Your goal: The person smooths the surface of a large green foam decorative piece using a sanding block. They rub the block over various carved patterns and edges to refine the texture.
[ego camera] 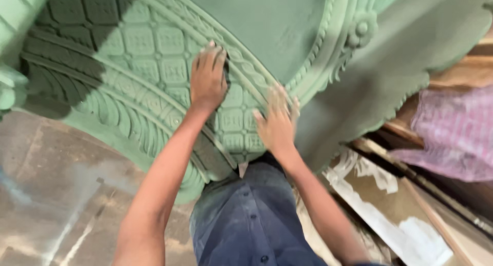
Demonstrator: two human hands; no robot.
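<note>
1. Under my left hand [207, 76] the carved panel [154, 55] looks like moulded plaster or wood under matt green paint, its surface ridged with small square relief tiles.
2. Just above my right hand [277, 123] the same panel turns smooth and flat, still matt, with no shine.
3. Both hands look dusted with pale powder.
4. Below my wrists, my shirt [246, 220] is dark blue cloth, soft and dull, with small buttons.
5. Right of my right hand lies pink checked cloth [452, 132], thin and faded.
6. Below that, bare wooden boards [405, 204] carry rough white patches.
7. Left of my left arm, the floor [56, 194] looks like rough, stained concrete.
</note>
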